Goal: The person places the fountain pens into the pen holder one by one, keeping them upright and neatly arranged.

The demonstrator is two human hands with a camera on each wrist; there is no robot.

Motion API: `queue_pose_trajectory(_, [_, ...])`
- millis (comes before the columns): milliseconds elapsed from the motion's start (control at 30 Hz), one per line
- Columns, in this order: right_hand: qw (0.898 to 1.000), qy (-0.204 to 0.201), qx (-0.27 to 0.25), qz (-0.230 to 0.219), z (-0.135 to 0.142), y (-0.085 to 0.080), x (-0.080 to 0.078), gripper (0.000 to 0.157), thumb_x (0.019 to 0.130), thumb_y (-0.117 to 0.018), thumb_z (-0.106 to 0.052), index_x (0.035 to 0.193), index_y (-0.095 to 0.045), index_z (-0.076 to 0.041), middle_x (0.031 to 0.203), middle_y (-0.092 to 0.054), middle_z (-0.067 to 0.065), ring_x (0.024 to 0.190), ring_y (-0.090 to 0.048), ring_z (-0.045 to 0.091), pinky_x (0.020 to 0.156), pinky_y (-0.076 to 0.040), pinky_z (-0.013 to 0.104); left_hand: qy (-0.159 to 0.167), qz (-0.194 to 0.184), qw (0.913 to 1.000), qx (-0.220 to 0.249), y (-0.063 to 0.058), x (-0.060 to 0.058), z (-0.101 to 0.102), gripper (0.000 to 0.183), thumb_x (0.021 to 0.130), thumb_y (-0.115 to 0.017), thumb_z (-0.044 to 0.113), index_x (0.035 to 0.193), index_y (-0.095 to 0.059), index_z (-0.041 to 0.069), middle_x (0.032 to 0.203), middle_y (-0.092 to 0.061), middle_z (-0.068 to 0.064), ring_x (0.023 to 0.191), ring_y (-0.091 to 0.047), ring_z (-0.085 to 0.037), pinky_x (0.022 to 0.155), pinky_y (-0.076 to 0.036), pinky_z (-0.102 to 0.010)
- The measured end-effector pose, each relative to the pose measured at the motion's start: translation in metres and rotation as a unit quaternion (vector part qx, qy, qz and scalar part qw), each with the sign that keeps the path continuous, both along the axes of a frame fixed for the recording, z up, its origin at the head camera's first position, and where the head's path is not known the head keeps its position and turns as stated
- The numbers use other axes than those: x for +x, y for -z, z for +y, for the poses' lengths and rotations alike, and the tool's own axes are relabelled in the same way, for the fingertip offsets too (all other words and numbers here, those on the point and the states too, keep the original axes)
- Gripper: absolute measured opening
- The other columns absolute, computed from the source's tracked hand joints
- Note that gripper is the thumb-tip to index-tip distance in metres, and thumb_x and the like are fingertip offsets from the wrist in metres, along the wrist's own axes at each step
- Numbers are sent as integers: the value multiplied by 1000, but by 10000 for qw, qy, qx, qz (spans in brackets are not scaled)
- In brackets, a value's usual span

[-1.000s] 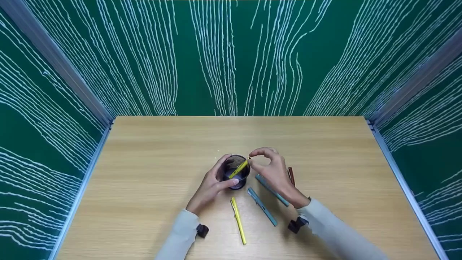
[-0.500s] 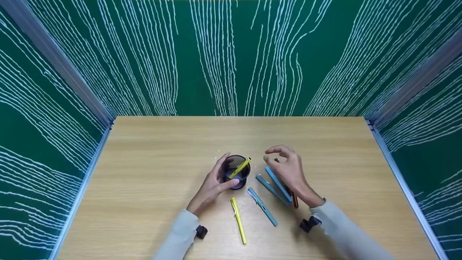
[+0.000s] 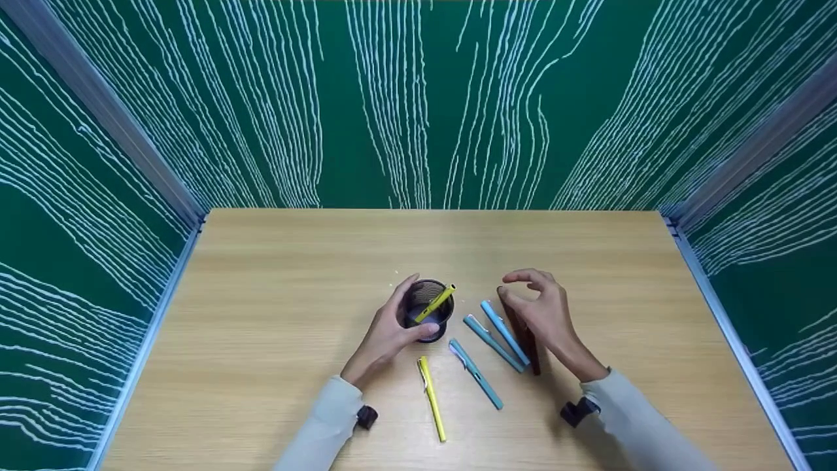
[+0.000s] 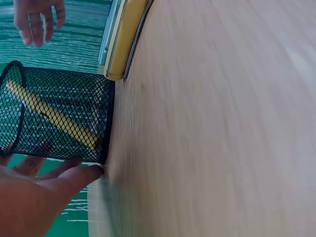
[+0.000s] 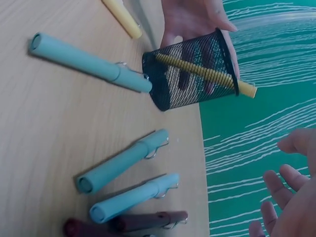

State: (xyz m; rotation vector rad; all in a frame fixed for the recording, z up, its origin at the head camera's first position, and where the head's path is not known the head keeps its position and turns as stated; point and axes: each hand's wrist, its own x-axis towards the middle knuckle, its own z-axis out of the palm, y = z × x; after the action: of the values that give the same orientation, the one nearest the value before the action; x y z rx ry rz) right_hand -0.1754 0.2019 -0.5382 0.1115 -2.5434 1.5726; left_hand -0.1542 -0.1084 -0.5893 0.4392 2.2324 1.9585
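My left hand (image 3: 384, 335) holds a black mesh pen cup (image 4: 64, 113) upright on the table, thumb on the near side and fingers round the far side. Inside leans a yellow pen (image 3: 435, 304), its end sticking out over the rim. My right hand (image 3: 548, 315) hovers over the dark red pens (image 5: 148, 221), fingers loosely bent, thumb and forefinger apart, with nothing between them. Part of those pens is hidden under it in the head view. Left of them lie a light blue pen (image 3: 505, 333) and a teal pen (image 3: 490, 343).
Another teal pen (image 3: 476, 376) lies in front of the cup, close to its base. A second yellow pen (image 3: 431, 400) lies nearer the table's front. Green walls (image 3: 386, 104) with white wavy lines enclose the wooden table (image 3: 294, 261) at the back and sides.
My right hand has let go of the yellow pen, which now leans in the cup, and has moved right to the dark red pens. The left hand stays round the cup.
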Motion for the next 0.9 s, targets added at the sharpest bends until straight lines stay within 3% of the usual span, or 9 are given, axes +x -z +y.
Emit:
queue_pose_trajectory(133, [10000, -10, 4, 26, 6, 6, 2, 19, 96, -83, -6, 113, -79, 1, 119, -76, 14, 122, -58, 25, 111, -43, 54, -65, 69, 9998, 170, 2, -1, 2, 105, 89, -94, 32, 172, -34, 10, 163, -53, -15, 148, -51, -41, 127, -36, -54])
queue_pose_trajectory(333, [9999, 3, -102, -139, 14, 14, 7, 20, 99, -83, -8, 115, -78, 1, 118, -76, 15, 122, -59, 31, 112, -43, 53, -58, 48, 9994, 339, 5, -1, 3, 100, 90, -93, 26, 172, -37, 13, 163, -54, -15, 149, -50, -42, 128, -36, -55])
queue_pose_trajectory(767, [9996, 111, -32, -275, 29, 38, 19, 21, 98, -82, -2, 117, -76, 5, 118, -75, 23, 121, -60, 40, 114, -44, 54, -196, -8, 9998, -50, 5, 0, 2, 93, 92, -92, 27, 170, -42, 20, 162, -55, -10, 150, -51, -34, 128, -34, -51])
queue_pose_trajectory(900, [9991, 190, 32, -385, 33, 45, 22, 24, 99, -83, -8, 118, -76, 5, 120, -74, 22, 123, -61, 40, 114, -45, 56, -195, -34, 9998, -22, 5, 1, 2, 92, 92, -92, 27, 170, -43, 23, 162, -55, -10, 149, -52, -32, 128, -35, -52])
